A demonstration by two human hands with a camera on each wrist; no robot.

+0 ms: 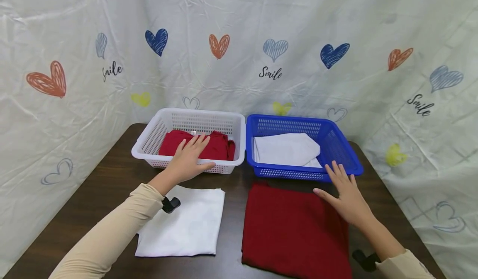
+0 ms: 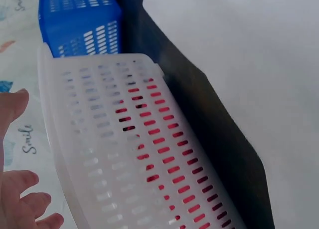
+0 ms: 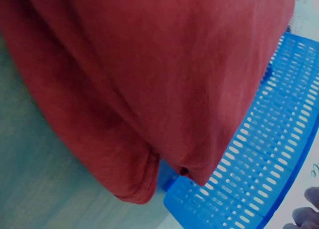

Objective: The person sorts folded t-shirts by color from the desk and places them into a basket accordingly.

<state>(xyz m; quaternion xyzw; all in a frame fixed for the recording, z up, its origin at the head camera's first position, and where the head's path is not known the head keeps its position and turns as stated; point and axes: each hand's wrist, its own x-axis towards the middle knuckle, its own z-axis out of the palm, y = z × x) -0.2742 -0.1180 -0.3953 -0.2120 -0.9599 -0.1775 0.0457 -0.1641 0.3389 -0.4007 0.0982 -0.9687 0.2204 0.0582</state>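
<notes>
1. Well, the left hand (image 1: 188,159) is out over the front rim of the white basket (image 1: 150,142), fingers straight and a little apart, thumb off to the side; nothing is gripped. I can't tell whether it touches the rim.
2. Inside that basket lie folded red clothes (image 1: 220,147), a small pale tag showing at their back edge.
3. Over on the other side, the right hand (image 1: 348,197) is spread open, thumb well out, above the far right corner of the red cloth (image 1: 295,233), fingertips at the blue basket's front edge. Contact there I can't make out.
4. Just beside the white basket sits the blue basket (image 1: 341,146), with a folded white garment (image 1: 285,149) in it.
5. Nearer the person, the white cloth (image 1: 194,225) lies folded flat on the dark table (image 1: 93,200), partly under the left forearm's line; the red cloth lies to its right.
6. Behind everything hangs a pale curtain (image 1: 239,5) printed with hearts and "Smile".
</notes>
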